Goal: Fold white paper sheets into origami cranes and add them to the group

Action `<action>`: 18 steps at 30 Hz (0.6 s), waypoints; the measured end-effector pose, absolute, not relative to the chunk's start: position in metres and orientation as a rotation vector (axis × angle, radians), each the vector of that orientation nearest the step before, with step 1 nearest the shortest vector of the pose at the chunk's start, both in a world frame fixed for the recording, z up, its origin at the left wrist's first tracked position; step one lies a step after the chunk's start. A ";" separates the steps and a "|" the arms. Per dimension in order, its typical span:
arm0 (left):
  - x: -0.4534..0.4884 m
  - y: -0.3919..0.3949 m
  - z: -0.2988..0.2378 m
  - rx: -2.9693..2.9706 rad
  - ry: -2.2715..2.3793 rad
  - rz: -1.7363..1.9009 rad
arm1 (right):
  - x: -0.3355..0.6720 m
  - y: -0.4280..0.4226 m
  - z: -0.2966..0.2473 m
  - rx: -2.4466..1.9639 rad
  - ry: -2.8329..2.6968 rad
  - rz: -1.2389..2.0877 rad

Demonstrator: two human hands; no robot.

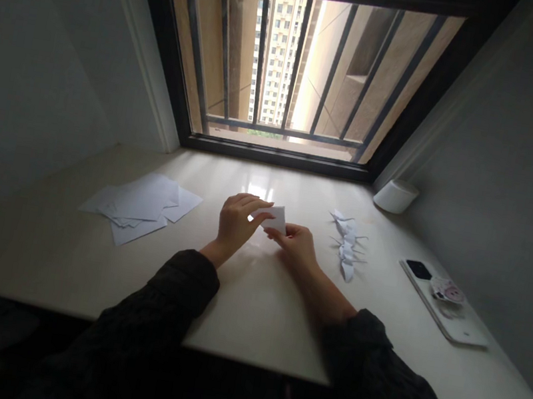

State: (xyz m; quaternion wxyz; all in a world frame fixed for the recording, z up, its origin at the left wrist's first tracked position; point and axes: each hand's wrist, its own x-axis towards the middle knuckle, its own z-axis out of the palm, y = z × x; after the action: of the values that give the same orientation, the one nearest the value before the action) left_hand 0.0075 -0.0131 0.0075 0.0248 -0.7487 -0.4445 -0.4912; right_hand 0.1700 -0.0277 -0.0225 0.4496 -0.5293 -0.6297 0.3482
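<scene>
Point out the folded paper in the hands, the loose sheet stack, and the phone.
folded paper (274, 217), head view, upper flap.
sheet stack (142, 203), head view, top sheet.
phone (454, 323), head view, white back.

You have one small piece of white paper (274, 218) between both hands. It is folded, roughly rectangular, with a straight upper edge and a sharp right corner. It sits tilted, just above the pale desk surface, in the middle of the desk in front of the window. Its left end is covered by your left-hand fingers; its lower edge meets your right-hand fingertips. Fold lines cannot be made out.
</scene>
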 end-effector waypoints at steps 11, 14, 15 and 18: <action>0.009 -0.016 0.007 -2.315 -1.414 -1.560 | 0.170 -0.025 -0.027 -1.293 -1.508 0.969; 0.008 -0.017 0.008 -2.338 -1.463 -1.576 | 0.169 -0.027 -0.024 -1.264 -1.492 1.023; 0.008 -0.018 0.009 -2.350 -1.479 -1.583 | 0.168 -0.027 -0.023 -1.253 -1.485 1.037; 0.007 -0.018 0.010 -2.383 -1.523 -1.611 | 0.166 -0.029 -0.019 -1.227 -1.429 1.084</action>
State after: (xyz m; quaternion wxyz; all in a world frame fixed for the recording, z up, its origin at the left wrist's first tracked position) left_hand 0.0074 -0.0176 0.0102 -0.0565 -0.7309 -0.4671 -0.4943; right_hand 0.1665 -0.0289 -0.0187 0.4655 -0.4997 -0.5818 0.4417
